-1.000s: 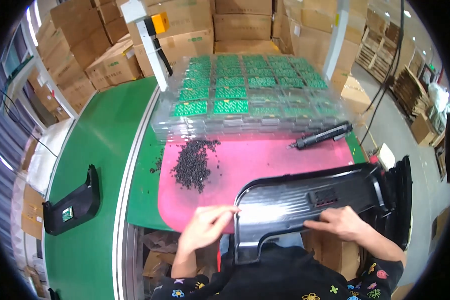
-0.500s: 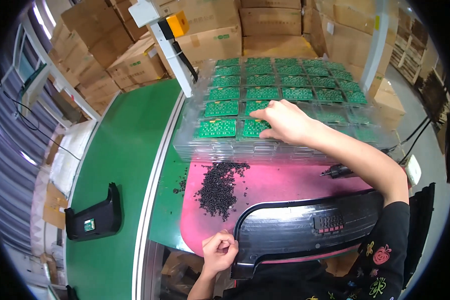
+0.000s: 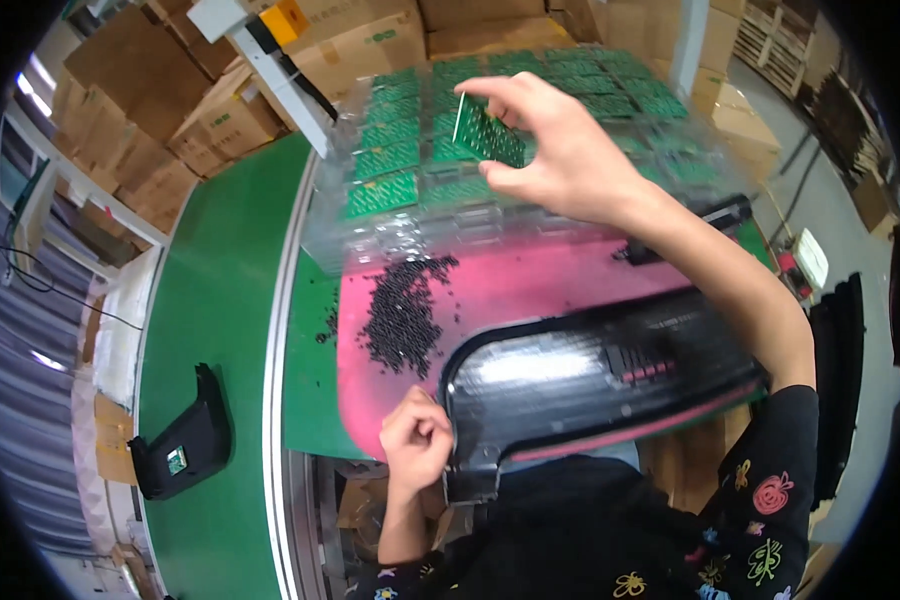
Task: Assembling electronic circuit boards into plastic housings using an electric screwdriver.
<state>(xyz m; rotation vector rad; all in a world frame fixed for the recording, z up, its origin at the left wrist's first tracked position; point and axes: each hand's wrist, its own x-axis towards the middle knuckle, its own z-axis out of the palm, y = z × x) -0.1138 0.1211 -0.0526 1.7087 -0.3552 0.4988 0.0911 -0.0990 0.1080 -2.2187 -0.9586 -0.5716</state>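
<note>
My right hand (image 3: 570, 150) is raised above the stacked clear plastic trays (image 3: 450, 230). It pinches a small green circuit board (image 3: 488, 132) by its edges, between thumb and fingers, with the board tilted up. Rows of similar green boards lie in the top tray. My left hand (image 3: 417, 440) is curled into a fist beside the left end of a long black plastic housing (image 3: 540, 385). Whatever its fingers enclose is hidden. The housing lies along the near edge of the pink mat (image 3: 490, 290), with a slotted patch on its inner side.
A heap of small black screws (image 3: 400, 320) lies on the mat's left part. A black electric screwdriver (image 3: 685, 230) rests at the mat's right. Left of the bench runs a green conveyor belt (image 3: 230, 270) carrying another black housing (image 3: 185, 445). Cardboard boxes (image 3: 360, 50) are stacked behind.
My right hand has lifted a circuit board out of the tray's near rows. My left fist stays by the housing's end. The whole view has shifted a little.
</note>
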